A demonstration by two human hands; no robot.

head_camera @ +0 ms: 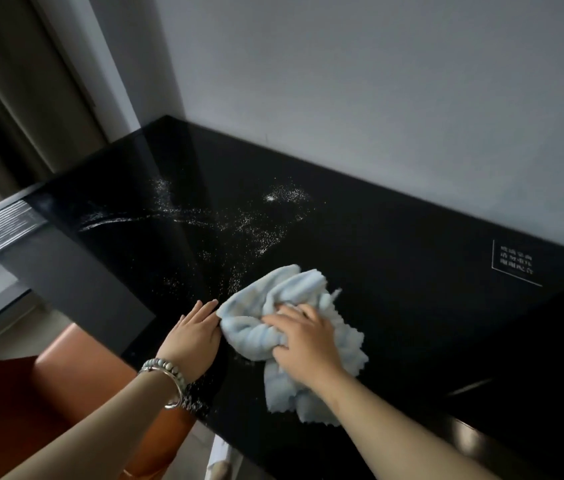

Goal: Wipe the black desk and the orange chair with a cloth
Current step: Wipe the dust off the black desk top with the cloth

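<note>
Grey wall point(377, 81) is seen across the upper frame, with a glossy black desk point(395, 244) set against it and running from centre to lower right. White specks point(260, 230) are scattered over the desk's middle, just above and left of the hands. A pale blue cloth point(273, 296) is bunched on the desk at lower centre, held down under the right hand point(308, 344), whose fingers are curled into its folds. The left hand point(194, 337) is laid flat on the desk, fingers straight, just left of the cloth, with its fingertips at the cloth's edge. Beaded bracelets point(169, 372) are worn at that wrist. An orange chair point(66, 368) is noted at lower left, below the desk's edge. A white printed label point(515, 263) is marked at the desk's right.
</note>
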